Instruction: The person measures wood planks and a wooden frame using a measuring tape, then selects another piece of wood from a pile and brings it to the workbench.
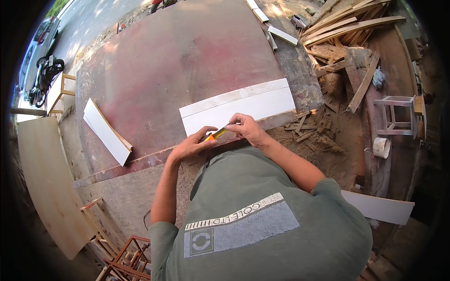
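My left hand [193,144] is closed around a small orange-and-black tape measure [211,137], mostly hidden by the fingers. A short length of its yellow blade [220,132] stretches toward my right hand [246,129], which pinches the far end. Both hands are over the near edge of a large worn board tabletop [154,61] with reddish stains. Just beyond them lies a long white panel [243,105] with a narrower strip along its far side. Farther left on the tabletop are white boards [107,133] with a bare wood edge.
Wood strips [351,28] are piled at the far right, above sawdust and offcuts [323,136]. A small stool frame [396,117] and a white bucket [381,147] stand at the right. A plywood sheet [49,182] and a rusty metal frame [129,257] are at the left.
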### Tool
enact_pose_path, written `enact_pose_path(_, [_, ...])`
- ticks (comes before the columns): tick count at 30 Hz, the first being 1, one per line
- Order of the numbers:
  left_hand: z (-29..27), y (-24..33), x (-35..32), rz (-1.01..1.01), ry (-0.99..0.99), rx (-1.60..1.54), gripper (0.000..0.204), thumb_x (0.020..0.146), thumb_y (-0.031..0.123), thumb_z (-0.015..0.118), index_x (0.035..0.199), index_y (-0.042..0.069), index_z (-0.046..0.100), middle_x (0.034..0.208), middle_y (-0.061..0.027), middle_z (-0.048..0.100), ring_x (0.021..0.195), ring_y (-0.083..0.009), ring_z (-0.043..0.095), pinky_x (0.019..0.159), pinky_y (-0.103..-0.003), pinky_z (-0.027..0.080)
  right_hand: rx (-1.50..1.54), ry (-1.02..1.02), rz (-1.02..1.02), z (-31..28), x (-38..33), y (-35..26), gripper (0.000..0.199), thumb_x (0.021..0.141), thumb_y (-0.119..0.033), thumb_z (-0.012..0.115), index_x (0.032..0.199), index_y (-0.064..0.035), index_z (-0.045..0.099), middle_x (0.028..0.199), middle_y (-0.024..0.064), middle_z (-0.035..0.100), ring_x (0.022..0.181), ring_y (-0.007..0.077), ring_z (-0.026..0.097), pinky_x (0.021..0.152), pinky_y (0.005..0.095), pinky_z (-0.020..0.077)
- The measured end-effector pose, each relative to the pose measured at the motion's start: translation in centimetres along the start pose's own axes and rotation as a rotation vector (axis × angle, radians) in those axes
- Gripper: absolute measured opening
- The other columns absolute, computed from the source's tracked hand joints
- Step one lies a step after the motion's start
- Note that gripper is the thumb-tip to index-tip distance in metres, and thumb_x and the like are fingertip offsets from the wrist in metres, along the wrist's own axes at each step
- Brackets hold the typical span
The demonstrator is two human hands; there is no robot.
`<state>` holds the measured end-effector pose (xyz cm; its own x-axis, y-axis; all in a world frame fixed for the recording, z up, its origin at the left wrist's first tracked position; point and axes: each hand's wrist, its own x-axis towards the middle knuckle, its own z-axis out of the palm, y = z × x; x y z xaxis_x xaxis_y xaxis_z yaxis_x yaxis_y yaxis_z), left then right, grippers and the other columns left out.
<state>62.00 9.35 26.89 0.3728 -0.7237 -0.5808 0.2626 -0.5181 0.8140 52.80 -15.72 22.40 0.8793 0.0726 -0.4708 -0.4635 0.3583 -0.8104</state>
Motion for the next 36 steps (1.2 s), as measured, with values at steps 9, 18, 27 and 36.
enact_pose_path(9, [-12.7, -12.6, -5.2, -0.162, 0.119, 0.157, 0.017, 0.088, 0.02, 0.072, 0.089, 0.003, 0.072, 0.069, 0.0008, 0.061, 0.05, -0.0074, 0.048, 0.043, -0.029, 0.035, -0.379, 0.851, -0.126, -26.6, -2.9, 0.1, 0.021, 0.097, -0.024, 0.075, 0.092, -0.0037, 0.069, 0.077, -0.0023, 0.06, 0.068, 0.0066, 0.053, 0.057, 0.0253, 0.0421])
enact_pose_path(18, [-13.2, -11.7, -4.7, -0.333, 0.262, 0.475, 0.04, 0.089, 0.042, 0.077, 0.098, 0.004, 0.08, 0.074, -0.0118, 0.07, 0.07, -0.0208, 0.064, 0.068, -0.038, 0.052, -0.741, 0.888, -0.295, -26.3, -0.6, 3.2, 0.024, 0.1, -0.017, 0.069, 0.092, 0.0051, 0.068, 0.084, 0.003, 0.063, 0.08, 0.0123, 0.053, 0.075, 0.0316, 0.0453])
enact_pose_path(27, [-13.4, -11.3, -3.8, -0.347, 0.285, 0.525, 0.038, 0.089, 0.04, 0.077, 0.088, 0.002, 0.078, 0.074, -0.014, 0.07, 0.07, -0.0234, 0.065, 0.07, -0.04, 0.052, -0.851, 0.89, -0.317, -26.9, -1.0, 3.3, 0.028, 0.099, -0.022, 0.07, 0.098, 0.0057, 0.07, 0.088, 0.0099, 0.068, 0.082, 0.0193, 0.059, 0.08, 0.0365, 0.049])
enact_pose_path(36, [-14.1, -11.6, -3.3, -0.324, 0.292, 0.493, 0.035, 0.089, 0.038, 0.077, 0.089, 0.003, 0.079, 0.074, -0.012, 0.07, 0.069, -0.0229, 0.065, 0.069, -0.04, 0.052, -0.848, 0.897, -0.328, -26.8, -0.9, 3.4, 0.027, 0.099, -0.021, 0.07, 0.097, 0.0058, 0.07, 0.088, 0.0088, 0.067, 0.083, 0.0182, 0.058, 0.08, 0.0352, 0.0487])
